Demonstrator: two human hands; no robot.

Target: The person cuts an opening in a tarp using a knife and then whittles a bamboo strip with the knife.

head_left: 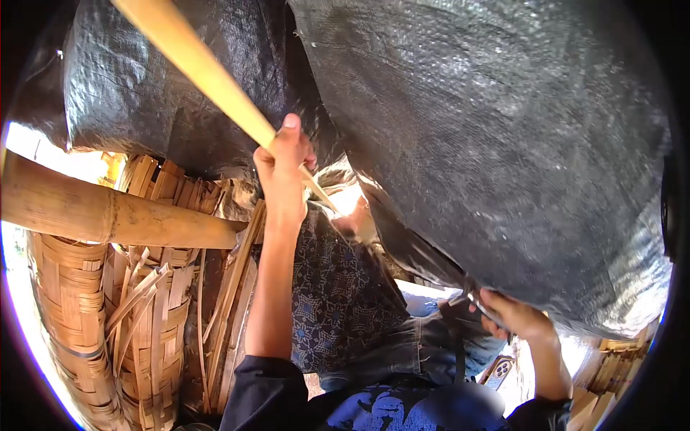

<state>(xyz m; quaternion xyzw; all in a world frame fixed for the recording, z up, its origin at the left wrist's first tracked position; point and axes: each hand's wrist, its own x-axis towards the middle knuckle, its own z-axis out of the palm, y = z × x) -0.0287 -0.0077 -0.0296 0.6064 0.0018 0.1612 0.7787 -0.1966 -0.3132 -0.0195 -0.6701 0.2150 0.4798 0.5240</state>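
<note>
My left hand (285, 154) is wrapped around a long, pale bamboo strip (205, 75), its thumb pointing up. The strip slants from the upper left, passes through the fist and ends near a bright patch above my lap. Over my thighs lies a dark cloth (327, 287) with a blue and tan pattern. At the lower right, my right hand (516, 316) is closed on a narrow tool with a shiny metal part (491, 310). Its far end is lost against the dark sheet, so its kind cannot be made out.
A large black plastic sheet (496, 144) hangs over the right side, with another dark sheet (172, 86) at upper left. A thick bamboo pole (122, 215) crosses on the left. Woven bamboo baskets (72, 309) and loose strips stand below it. More bamboo pieces (611, 377) lie right.
</note>
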